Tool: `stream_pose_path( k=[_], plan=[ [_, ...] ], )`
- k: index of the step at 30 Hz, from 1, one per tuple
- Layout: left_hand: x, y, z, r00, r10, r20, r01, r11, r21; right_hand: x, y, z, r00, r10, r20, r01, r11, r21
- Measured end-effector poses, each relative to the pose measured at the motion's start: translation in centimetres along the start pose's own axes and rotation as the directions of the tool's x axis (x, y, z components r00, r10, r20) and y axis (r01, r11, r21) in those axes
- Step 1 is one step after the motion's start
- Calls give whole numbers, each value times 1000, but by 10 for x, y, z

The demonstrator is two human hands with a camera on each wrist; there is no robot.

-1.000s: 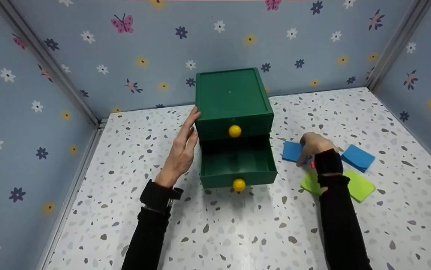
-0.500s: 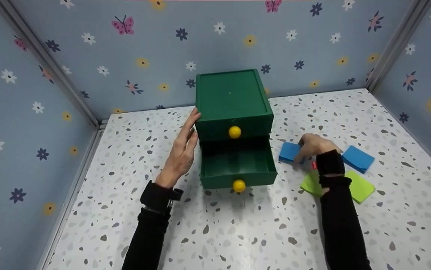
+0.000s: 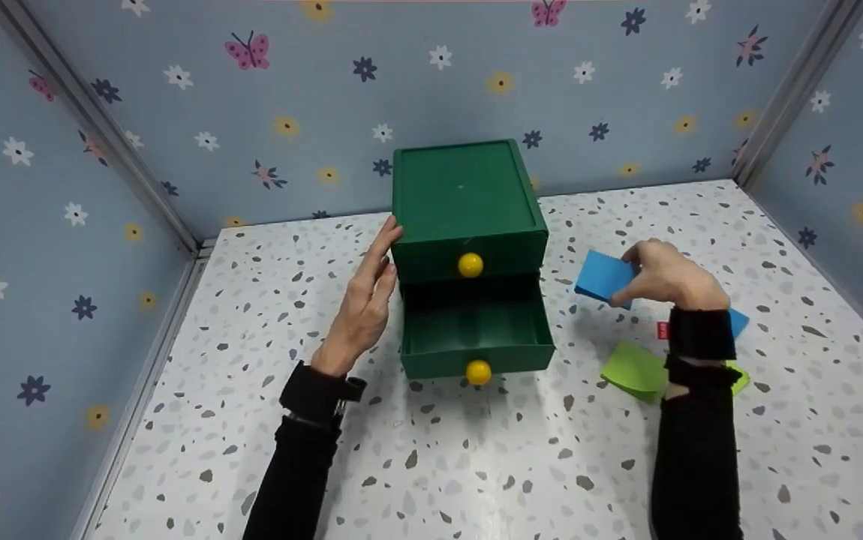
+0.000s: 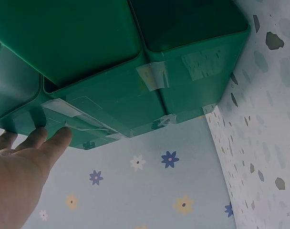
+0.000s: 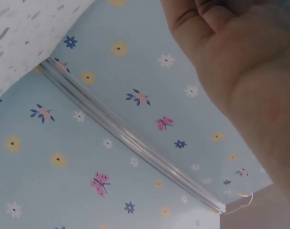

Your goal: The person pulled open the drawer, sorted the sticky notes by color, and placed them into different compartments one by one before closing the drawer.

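A green drawer cabinet (image 3: 465, 191) with yellow knobs stands near the back wall; its lower drawer (image 3: 476, 360) is pulled out with nothing visible inside. My left hand (image 3: 356, 307) rests straight fingers against the cabinet's left side, also seen in the left wrist view beside the taped green wall (image 4: 111, 105). Between thumb and fingers my right hand (image 3: 672, 277) pinches a blue sticky-note pad (image 3: 602, 275), lifted above the table right of the cabinet. In the right wrist view the palm (image 5: 250, 71) shows, but the pad does not.
Below the right hand lies a green sticky-note pad (image 3: 632, 371). A second green pad (image 3: 739, 377) and another blue pad (image 3: 738, 323) are partly hidden by the right wrist. Flowered walls (image 3: 311, 97) border the speckled table (image 3: 476, 465).
My right hand has lifted the blue pad off the table, moving up and slightly right. The left hand and the cabinet have stayed in place.
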State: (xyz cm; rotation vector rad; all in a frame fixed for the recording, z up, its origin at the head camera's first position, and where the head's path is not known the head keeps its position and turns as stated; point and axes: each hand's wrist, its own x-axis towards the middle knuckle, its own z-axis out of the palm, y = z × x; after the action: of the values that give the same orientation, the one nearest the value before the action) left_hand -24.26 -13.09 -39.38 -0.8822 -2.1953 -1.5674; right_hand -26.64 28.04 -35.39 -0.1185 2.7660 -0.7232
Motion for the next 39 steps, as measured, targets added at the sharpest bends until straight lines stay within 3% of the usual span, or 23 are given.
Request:
stream_pose_path(
  k=[5, 12, 17, 24, 39],
  plan=[
    [0, 0, 0, 1000, 3, -1, -3, 1000, 3, -29, -18, -12, 989, -95, -111, 98, 995, 25],
    [0, 1, 0, 1000, -5, 2, 5, 1000, 4, -58, -43, -13, 949, -249, -194, 255, 967, 8],
    [1, 1, 0, 1000, -14, 2, 14, 1000, 1, -64, -58, -7, 922, -333, -197, 341, 940, 9],
    [0, 0, 1, 1000, -13, -1, 13, 1000, -9, -60, -75, 6, 868, -474, -149, 471, 880, -55],
    [0, 0, 0, 1000, 0, 2, 0, 1000, -8, -46, -107, 34, 877, -479, -48, 466, 870, -158]
  ],
)
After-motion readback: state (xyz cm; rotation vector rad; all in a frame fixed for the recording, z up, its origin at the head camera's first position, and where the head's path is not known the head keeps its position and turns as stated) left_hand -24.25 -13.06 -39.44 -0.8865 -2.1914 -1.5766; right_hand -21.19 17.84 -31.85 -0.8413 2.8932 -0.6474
